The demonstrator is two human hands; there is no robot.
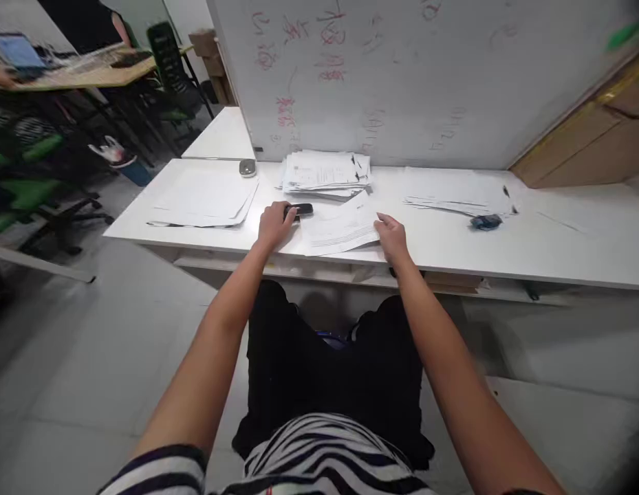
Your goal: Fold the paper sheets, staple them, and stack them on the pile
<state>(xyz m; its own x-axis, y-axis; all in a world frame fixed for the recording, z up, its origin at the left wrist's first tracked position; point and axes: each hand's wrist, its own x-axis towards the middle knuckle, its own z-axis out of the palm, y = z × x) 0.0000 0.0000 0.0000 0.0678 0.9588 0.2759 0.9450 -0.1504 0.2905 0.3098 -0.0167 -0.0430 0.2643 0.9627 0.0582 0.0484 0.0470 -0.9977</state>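
My left hand [275, 223] is closed around a black stapler [302, 208] at the left edge of some printed sheets [340, 230]. Those sheets lie slightly bent over the front of the white table, and my right hand [391, 237] pinches their right edge between thumb and fingers. Just behind them sits a thick stack of printed papers [319, 168] with black clips at its right side. The tip of the stapler points right, close to the paper; whether its jaws touch the sheets I cannot tell.
More paper lies at the left [206, 196] and right [453, 192] of the white table [571, 254]. A small round-cornered device [247, 168] and a dark blue crumpled item [485, 222] rest there too. A whiteboard [402, 82] stands behind; a cardboard box [592, 137] is at right.
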